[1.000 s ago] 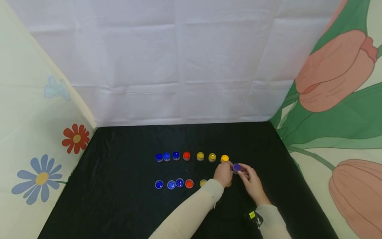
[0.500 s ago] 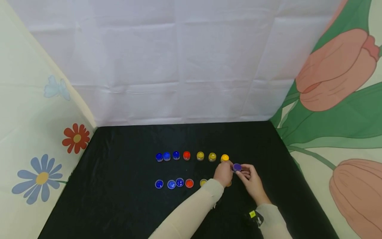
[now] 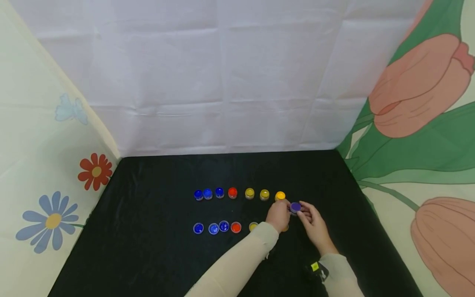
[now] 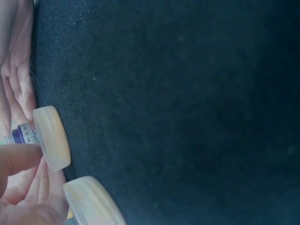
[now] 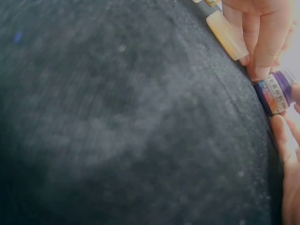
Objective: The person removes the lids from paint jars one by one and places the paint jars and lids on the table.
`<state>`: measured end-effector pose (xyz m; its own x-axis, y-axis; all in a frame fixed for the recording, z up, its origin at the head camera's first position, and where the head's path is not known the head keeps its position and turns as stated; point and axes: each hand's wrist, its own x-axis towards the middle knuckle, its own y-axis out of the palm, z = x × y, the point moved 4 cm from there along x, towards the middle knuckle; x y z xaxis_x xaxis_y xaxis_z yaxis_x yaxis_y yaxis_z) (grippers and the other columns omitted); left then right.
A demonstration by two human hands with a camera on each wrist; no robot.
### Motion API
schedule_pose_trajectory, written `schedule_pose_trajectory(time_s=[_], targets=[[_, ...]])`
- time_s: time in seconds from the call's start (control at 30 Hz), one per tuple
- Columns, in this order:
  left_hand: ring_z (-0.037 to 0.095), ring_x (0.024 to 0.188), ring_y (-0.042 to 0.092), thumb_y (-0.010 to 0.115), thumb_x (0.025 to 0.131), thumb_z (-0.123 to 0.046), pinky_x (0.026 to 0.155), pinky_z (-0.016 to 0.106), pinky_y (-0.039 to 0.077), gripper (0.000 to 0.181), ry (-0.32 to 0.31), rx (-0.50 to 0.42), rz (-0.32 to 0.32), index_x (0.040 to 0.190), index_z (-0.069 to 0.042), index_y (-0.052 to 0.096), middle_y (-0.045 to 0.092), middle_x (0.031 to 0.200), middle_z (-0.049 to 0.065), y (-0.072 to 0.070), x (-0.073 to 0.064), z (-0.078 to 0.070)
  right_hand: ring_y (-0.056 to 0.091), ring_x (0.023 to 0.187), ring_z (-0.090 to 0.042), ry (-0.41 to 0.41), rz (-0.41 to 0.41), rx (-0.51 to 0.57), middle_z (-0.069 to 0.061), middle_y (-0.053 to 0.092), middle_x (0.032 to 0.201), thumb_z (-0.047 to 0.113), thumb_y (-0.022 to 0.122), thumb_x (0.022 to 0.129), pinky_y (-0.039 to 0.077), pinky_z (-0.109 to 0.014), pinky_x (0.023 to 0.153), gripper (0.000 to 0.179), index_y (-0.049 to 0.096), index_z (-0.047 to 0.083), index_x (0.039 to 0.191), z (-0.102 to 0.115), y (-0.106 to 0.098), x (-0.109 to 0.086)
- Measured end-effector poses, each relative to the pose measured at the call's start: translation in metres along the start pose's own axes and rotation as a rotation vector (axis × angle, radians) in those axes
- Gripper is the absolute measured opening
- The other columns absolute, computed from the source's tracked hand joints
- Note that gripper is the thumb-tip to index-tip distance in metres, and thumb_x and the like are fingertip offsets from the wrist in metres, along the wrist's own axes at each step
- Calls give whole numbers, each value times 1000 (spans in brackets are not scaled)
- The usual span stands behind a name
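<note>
A small paint jar point(image 3: 295, 207) with a purple top is held between my two hands at the right of the black table. My left hand point(image 3: 278, 215) pinches it from the left, its fingertips at the jar's side in the right wrist view. From the other side my right hand point(image 3: 314, 227) grips it with thumb and fingers. The right wrist view shows the jar's printed label point(image 5: 275, 93). Near my left thumb in the left wrist view stands a frosted, shallow lid point(image 4: 52, 138), with another lid point(image 4: 93, 201) beside it. My left wrist partly covers the front row.
A back row of open paint jars runs from blue point(image 3: 198, 195) through red point(image 3: 232, 192) to yellow point(image 3: 280, 196). In front lie matching shallow round lids, including a blue one point(image 3: 198, 228) and a red one point(image 3: 236, 227). White cloth point(image 3: 222, 82) hangs behind the table.
Both hands stay around the purple paint jar in nearly the same place. The right hand's fingers have shifted slightly along the jar's edge.
</note>
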<state>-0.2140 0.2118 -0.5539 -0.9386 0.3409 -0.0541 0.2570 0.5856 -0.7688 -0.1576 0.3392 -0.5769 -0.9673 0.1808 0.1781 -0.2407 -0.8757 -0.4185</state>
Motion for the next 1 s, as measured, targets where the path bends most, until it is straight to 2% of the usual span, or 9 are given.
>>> schedule_pose_trajectory(time_s=[0.17, 0.3, 0.37, 0.53, 0.6, 0.77, 0.87, 1.0], targets=[[10, 88, 67, 72, 95, -10, 82, 23, 54, 13, 13, 18, -8, 108, -10, 73, 71, 97, 0, 0, 0, 0, 52, 93, 11, 15, -11, 23, -27, 60, 119, 8, 58, 103, 42, -5, 80, 29, 52, -9, 126, 0, -1, -1], [9, 86, 66, 72, 95, -11, 81, 23, 54, 12, 11, 19, -10, 107, -10, 72, 70, 95, 0, 0, 0, 0, 54, 93, 9, 44, -3, 37, -26, 61, 120, 10, 62, 102, 43, -5, 81, 30, 54, -7, 125, 0, 0, 0], [9, 85, 65, 72, 95, -11, 81, 23, 54, 12, 8, 13, -9, 107, -10, 72, 69, 94, 0, 0, 1, 1, 54, 92, 8, 58, 7, 39, -27, 60, 120, 9, 64, 100, 43, -5, 81, 31, 54, -8, 125, 10, -1, -1], [9, 85, 65, 72, 95, -10, 80, 23, 54, 12, 2, 10, -11, 106, -10, 72, 69, 94, 0, 0, 1, 1, 55, 92, 7, 48, 6, 16, -27, 60, 120, 7, 62, 101, 43, -5, 81, 31, 57, -9, 127, 12, 0, -1], [9, 86, 66, 72, 94, -10, 80, 23, 54, 12, 7, 15, -15, 106, -10, 72, 69, 95, 0, 0, 1, 0, 54, 92, 7, 33, -3, -9, -25, 60, 120, 11, 60, 103, 42, -5, 81, 32, 58, -5, 131, 1, 1, 0], [10, 87, 67, 72, 94, -10, 81, 22, 54, 12, 16, 25, -26, 106, -10, 73, 70, 96, 0, 0, 0, 1, 50, 93, 8, -9, -16, -44, -23, 59, 119, 12, 57, 105, 40, -3, 81, 35, 57, -2, 137, 1, 0, -2], [10, 87, 67, 72, 94, -10, 81, 23, 54, 12, 13, 13, -26, 106, -10, 73, 70, 96, 0, 0, -1, 0, 51, 94, 10, -18, -27, -21, -27, 60, 118, 10, 56, 105, 40, -4, 82, 33, 53, -6, 133, 2, 0, -3], [10, 86, 67, 73, 94, -10, 80, 23, 54, 12, 8, -1, -23, 107, -10, 73, 70, 96, 0, -1, -2, 0, 53, 93, 11, 12, -34, 7, -27, 61, 118, 9, 59, 103, 42, -4, 82, 31, 52, -7, 128, 1, 1, -3]])
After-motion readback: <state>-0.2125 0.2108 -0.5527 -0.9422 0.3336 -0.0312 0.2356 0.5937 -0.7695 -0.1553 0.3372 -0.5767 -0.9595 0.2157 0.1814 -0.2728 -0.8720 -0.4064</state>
